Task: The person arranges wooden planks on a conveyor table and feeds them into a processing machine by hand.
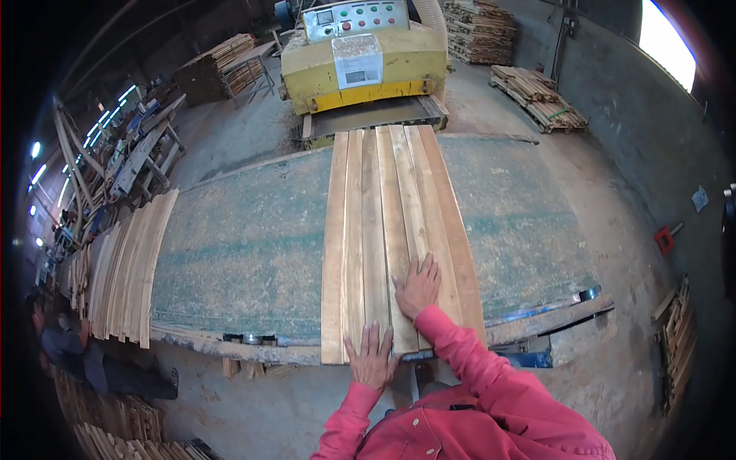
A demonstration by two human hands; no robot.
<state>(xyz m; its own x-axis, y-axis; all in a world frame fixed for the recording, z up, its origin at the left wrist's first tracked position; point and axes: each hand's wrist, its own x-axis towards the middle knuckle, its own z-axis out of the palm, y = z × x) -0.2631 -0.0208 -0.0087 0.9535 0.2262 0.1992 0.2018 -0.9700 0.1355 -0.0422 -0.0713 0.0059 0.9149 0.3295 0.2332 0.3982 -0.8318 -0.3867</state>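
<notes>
Several long wooden boards (372, 207) lie side by side on a worn green table (245, 230), their far ends close to a yellow machine (307, 77). My left hand (372, 357) rests flat on the near ends of the boards, fingers spread. Farther up and to the right, my right hand (420, 287) lies on the boards with its fingers stretched out. Both palms face down, and neither hand is wrapped round a board. Narrow dark gaps show between some of the boards.
A control panel (356, 19) with buttons tops the machine. More boards (132, 268) lie at the table's left end, where another person (84, 353) stands. Stacked wood (538, 96) sits on the floor at the back right, near a grey wall (636, 123).
</notes>
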